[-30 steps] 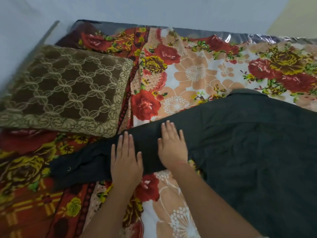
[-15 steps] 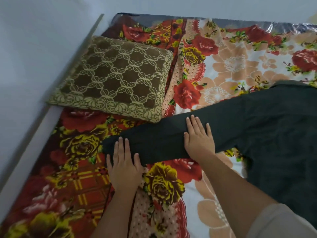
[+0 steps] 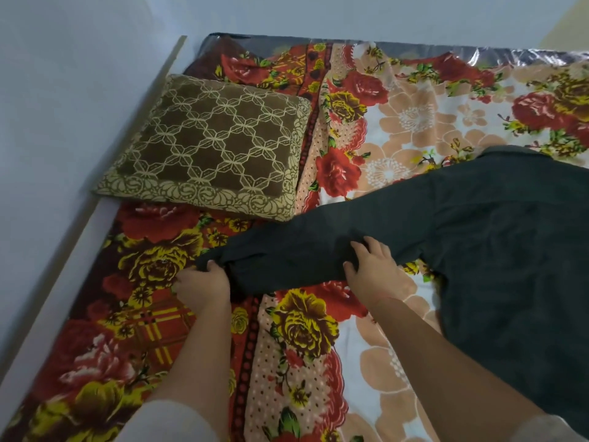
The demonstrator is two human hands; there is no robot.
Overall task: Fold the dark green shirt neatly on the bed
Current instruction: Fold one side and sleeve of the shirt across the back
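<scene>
Together, left hand [image 3: 204,286], right hand [image 3: 373,270] gripping sleeve [image 3: 296,250] of dark green shirt [image 3: 503,256]

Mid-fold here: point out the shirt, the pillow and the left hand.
shirt [image 3: 510,250], head view, on its body panel.
pillow [image 3: 216,145], head view, on its patterned middle.
left hand [image 3: 204,287], head view, on the hand's back.

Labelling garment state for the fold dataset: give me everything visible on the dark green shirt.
The dark green shirt, of matte woven-looking cloth, lies spread and unfolded on the red-and-peach floral bedspread. Its body is at the right and runs out of frame, with a lighter edge, probably the collar, at the far side. One long sleeve stretches left, slightly wrinkled, passing close to the corner of the brown patterned pillow. The left hand grips the sleeve's end, and the right hand grips it midway, fingers curled over the cloth.
</scene>
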